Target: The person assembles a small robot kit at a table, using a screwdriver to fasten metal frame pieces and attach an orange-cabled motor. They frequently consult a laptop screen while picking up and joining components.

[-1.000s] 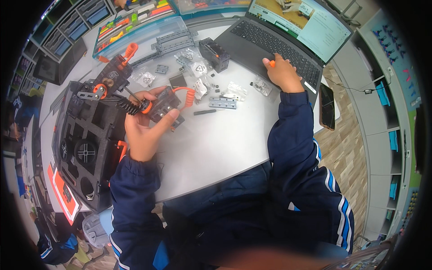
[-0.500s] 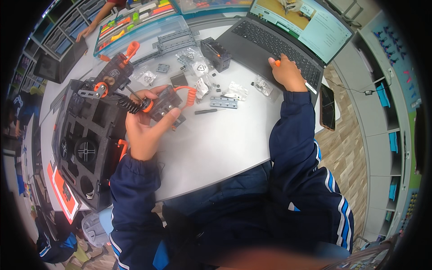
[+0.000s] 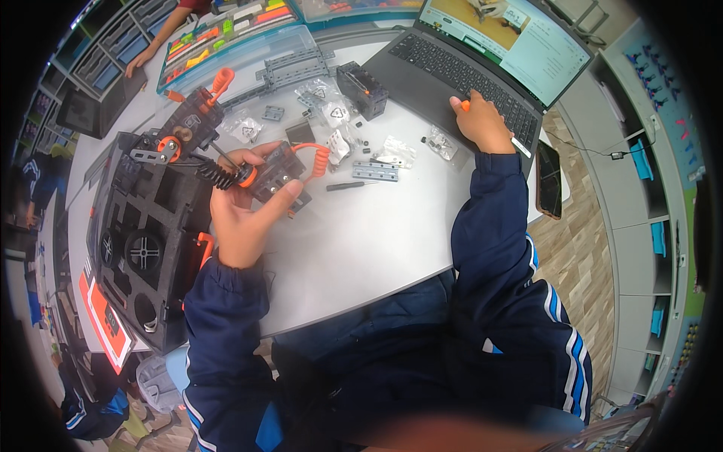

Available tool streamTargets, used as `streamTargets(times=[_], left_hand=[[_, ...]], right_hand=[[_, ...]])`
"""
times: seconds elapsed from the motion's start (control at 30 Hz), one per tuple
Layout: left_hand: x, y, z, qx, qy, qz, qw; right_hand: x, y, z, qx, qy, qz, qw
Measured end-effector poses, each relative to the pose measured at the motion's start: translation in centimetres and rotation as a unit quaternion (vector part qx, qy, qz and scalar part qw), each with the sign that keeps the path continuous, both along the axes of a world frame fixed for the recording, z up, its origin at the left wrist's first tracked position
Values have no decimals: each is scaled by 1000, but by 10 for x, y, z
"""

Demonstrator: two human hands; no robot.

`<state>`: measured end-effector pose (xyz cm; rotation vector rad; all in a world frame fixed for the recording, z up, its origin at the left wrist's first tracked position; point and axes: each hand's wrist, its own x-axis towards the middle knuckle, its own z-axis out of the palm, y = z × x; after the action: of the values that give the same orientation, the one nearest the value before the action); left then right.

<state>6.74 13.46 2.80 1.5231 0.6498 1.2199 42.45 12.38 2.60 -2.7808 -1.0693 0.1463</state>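
Observation:
My left hand (image 3: 248, 215) is wrapped round a robot assembly (image 3: 275, 177) of dark boxy modules, a black spring, orange joints and coiled orange cords. Its upper part leans over a black foam-lined case (image 3: 162, 215). My right hand (image 3: 482, 124) rests at the front of the laptop keyboard (image 3: 459, 71), one finger stretched toward the keys. A small orange piece (image 3: 465, 106) shows between its thumb and fingers; the rest of that piece is hidden. A dark screwdriver (image 3: 346, 185) and a grey perforated bar (image 3: 375, 172) lie on the white table between my hands.
Clear parts bags (image 3: 331, 113), a black module (image 3: 361, 92) and grey perforated plates (image 3: 290, 71) lie farther back. A bin of coloured parts (image 3: 226, 41) stands at the far left, near another person's hand (image 3: 138, 62). A phone (image 3: 549, 181) lies at the right edge.
The other person's hand at the far left has shifted slightly. My hands and the assembly stay nearly where they were.

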Motion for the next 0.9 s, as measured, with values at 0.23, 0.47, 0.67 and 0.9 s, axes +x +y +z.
streamTargets(times=[0.23,0.47,0.67,0.9], left_hand=[[0,-2,2,-7,-2,-2,1000],[1,0,1,3,0,-1,1000],[0,-1,1,-3,0,-3,1000],[0,-1,1,-5,-1,-6,1000]], right_hand=[[-6,0,-4,14,13,28,999],[-8,1,-10,34,5,71,997],[-6,-1,-11,55,-21,76,995],[-4,-3,-7,58,-19,78,995]])
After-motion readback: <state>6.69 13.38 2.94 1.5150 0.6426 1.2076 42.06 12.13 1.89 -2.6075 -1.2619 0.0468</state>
